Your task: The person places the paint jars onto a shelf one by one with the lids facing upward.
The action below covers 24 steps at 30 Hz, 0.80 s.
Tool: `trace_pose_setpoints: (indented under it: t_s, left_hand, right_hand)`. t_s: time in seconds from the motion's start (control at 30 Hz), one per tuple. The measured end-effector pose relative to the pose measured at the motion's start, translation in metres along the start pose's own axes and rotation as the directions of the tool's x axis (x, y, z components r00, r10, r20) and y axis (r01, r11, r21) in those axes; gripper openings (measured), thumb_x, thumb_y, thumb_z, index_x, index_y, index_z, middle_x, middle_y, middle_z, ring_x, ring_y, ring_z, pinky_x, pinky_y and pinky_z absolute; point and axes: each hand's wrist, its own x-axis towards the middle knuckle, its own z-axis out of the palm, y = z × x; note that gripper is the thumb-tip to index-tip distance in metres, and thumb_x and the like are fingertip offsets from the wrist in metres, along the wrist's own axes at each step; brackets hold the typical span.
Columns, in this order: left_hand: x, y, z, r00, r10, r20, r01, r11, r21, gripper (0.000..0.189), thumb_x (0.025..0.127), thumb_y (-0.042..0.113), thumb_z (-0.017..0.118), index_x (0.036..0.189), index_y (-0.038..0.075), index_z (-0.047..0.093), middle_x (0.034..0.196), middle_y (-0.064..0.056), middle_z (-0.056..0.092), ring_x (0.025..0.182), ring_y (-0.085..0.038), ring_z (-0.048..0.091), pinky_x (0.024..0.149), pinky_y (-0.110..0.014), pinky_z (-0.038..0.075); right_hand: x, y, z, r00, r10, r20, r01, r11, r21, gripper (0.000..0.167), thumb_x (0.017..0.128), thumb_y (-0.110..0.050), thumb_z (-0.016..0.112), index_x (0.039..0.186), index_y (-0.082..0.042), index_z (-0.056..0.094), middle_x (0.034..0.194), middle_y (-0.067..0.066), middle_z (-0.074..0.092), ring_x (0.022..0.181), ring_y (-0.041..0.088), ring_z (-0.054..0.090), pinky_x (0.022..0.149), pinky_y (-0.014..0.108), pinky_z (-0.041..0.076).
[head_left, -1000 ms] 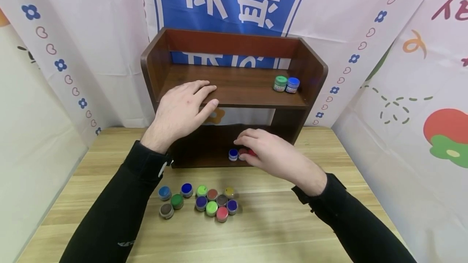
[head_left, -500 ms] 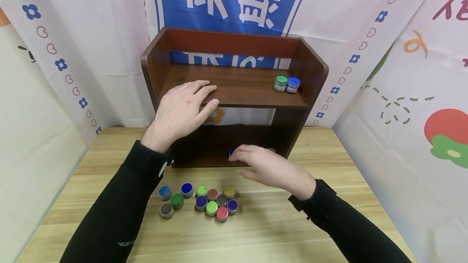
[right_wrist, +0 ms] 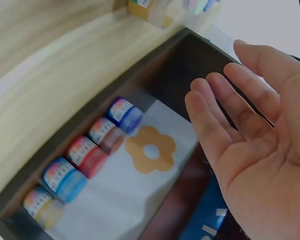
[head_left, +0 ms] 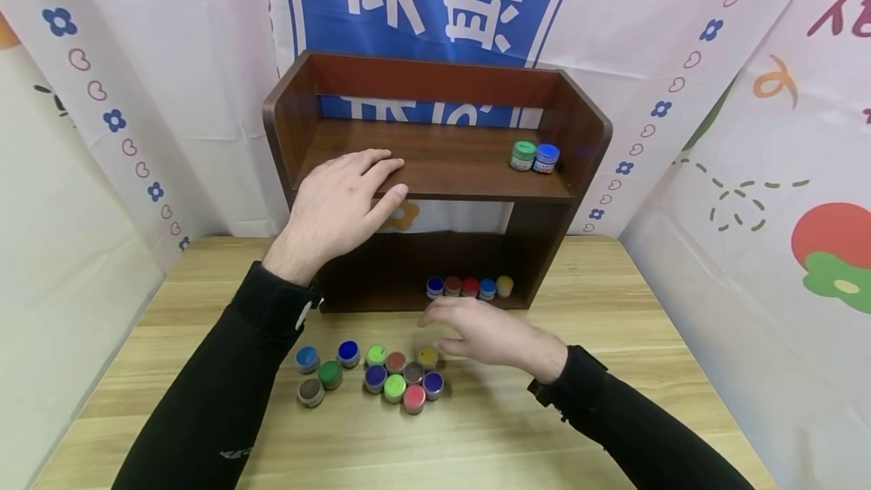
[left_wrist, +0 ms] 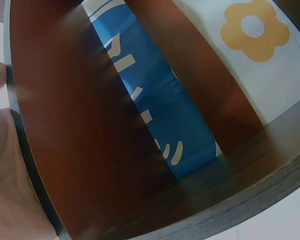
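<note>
My left hand (head_left: 333, 206) rests at the left front edge of the upper board of a dark brown two-tier shelf (head_left: 435, 75); the left wrist view shows part of the hand (left_wrist: 10, 175) by that edge. Before the lower tier, above the table, hovers my right hand (head_left: 490, 333), holding nothing, its fingers (right_wrist: 210, 115) extended in the right wrist view. Behind it, a row of small paint jars lines the lower tier: dark blue (head_left: 435, 286), brown (head_left: 452, 285), red (head_left: 470, 286), blue (head_left: 487, 289) and yellow (head_left: 504, 286).
On the table, left of the right hand, stand several more paint jars, among them green (head_left: 330, 375), lime (head_left: 394, 388), pink (head_left: 413, 398) and yellow (head_left: 427, 357). A green jar (head_left: 522, 156) and a blue jar (head_left: 546, 158) stand side by side at the upper tier's right.
My right hand has withdrawn from the lower tier's jars toward me and down, bringing the row into view. The left hand has stayed in place.
</note>
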Motion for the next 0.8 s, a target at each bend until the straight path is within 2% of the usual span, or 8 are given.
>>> trace_pose_setpoints:
  t_s: [0.33, 0.8]
  left_hand:
    - [0.0, 0.0, 0.001, 1.0, 0.006, -0.011, -0.006, 1.0, -0.004, 0.065, 0.123, 0.059, 0.048, 0.171, 0.018, 0.062, 0.179, -0.013, 0.059, 0.167, -0.038, 0.057, 0.138, -0.064, 0.048]
    - [-0.001, 0.0, -0.001, 1.0, 0.0, 0.0, 0.0, 1.0, -0.003, 0.064, 0.124, 0.058, 0.046, 0.172, 0.018, 0.061, 0.18, -0.013, 0.058, 0.168, -0.039, 0.056, 0.139, -0.064, 0.047]
  right_hand:
    - [0.005, 0.007, 0.021, 0.999, -0.029, 0.032, 0.028, 0.999, 0.021, 0.034, 0.113, -0.014, 0.08, 0.146, -0.008, 0.079, 0.149, 0.006, 0.08, 0.14, 0.024, 0.078, 0.119, 0.038, 0.066]
    - [0.012, 0.012, 0.041, 0.996, -0.069, 0.062, 0.066, 0.997, 0.051, 0.029, 0.112, -0.011, 0.08, 0.141, -0.013, 0.083, 0.144, 0.003, 0.083, 0.137, 0.016, 0.078, 0.118, 0.027, 0.064]
